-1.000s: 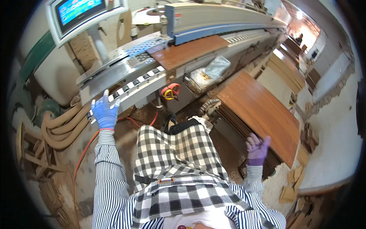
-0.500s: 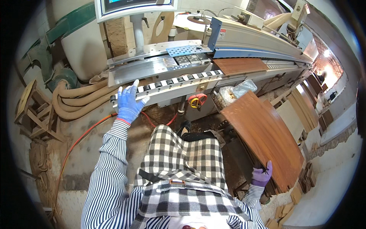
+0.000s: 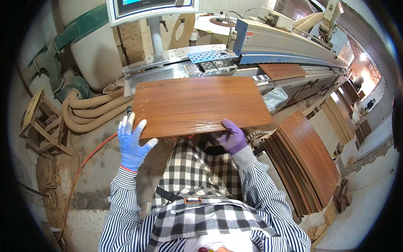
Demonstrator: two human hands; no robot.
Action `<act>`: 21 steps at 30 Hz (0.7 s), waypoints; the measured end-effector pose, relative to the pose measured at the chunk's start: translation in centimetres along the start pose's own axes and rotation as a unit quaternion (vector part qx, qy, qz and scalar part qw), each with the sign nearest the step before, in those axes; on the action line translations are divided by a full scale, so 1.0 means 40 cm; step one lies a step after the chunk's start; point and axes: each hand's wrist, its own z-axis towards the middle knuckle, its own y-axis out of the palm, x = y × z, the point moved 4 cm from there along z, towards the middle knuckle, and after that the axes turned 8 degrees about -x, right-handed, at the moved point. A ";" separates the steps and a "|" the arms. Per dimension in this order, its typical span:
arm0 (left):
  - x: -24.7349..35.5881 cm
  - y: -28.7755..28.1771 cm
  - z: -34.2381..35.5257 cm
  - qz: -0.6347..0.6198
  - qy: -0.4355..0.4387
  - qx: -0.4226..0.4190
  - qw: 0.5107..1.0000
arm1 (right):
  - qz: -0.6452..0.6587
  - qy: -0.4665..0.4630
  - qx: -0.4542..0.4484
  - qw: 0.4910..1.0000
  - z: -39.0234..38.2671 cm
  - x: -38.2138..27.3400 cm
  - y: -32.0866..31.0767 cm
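Observation:
A brown wood-grain panel (image 3: 197, 105) is held in front of the machine, covering most of its roller rail. My right hand (image 3: 233, 137), in a purple glove, grips the panel's near edge right of its middle, thumb on top and the other fingers below. At the panel's near left corner is my left hand (image 3: 135, 140), in a blue glove with whitish fingertips. Its fingers are spread, and I cannot tell whether they touch the corner. The machine's metal bed (image 3: 161, 73) shows behind the panel.
Another brown panel (image 3: 282, 72) lies farther along the machine. A stack of brown panels (image 3: 308, 161) stands to my right. Thick ribbed hoses (image 3: 86, 113) and a wooden stool (image 3: 40, 126) are on the left. A red hose (image 3: 90, 154) crosses the floor. A screen (image 3: 151, 6) hangs above.
My right hand has brought a panel from the stack on the right to the machine's front. My left hand has come slightly nearer me. The panel on the machine has shifted right.

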 end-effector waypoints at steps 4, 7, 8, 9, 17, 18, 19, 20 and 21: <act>-0.094 0.016 0.002 -0.004 -0.045 -0.004 0.999 | 0.568 0.315 0.049 0.758 0.090 0.198 0.067; -0.148 0.034 0.019 0.020 -0.079 0.012 0.997 | 0.605 0.328 0.124 0.715 0.157 0.151 0.119; -0.159 0.039 0.035 0.021 -0.084 0.009 0.996 | 0.617 0.316 0.136 0.708 0.164 0.161 0.112; -0.168 0.051 0.052 0.021 -0.092 0.005 0.995 | 0.628 0.303 0.149 0.701 0.165 0.166 0.103; -0.221 0.095 0.136 0.012 -0.158 -0.033 0.987 | 0.301 0.353 0.175 0.868 -0.106 -0.022 -0.043; -0.216 0.096 0.140 0.013 -0.158 -0.035 0.987 | 0.171 0.355 0.158 0.906 -0.160 -0.024 -0.066; -0.212 0.092 0.142 0.017 -0.159 -0.037 0.986 | 0.039 0.351 0.136 0.926 -0.214 -0.019 -0.084; -0.211 0.087 0.139 0.026 -0.166 -0.043 0.985 | -0.032 0.359 0.134 0.923 -0.267 -0.014 -0.090; -0.210 0.086 0.140 0.030 -0.171 -0.050 0.984 | -0.108 0.366 0.133 0.915 -0.320 -0.013 -0.092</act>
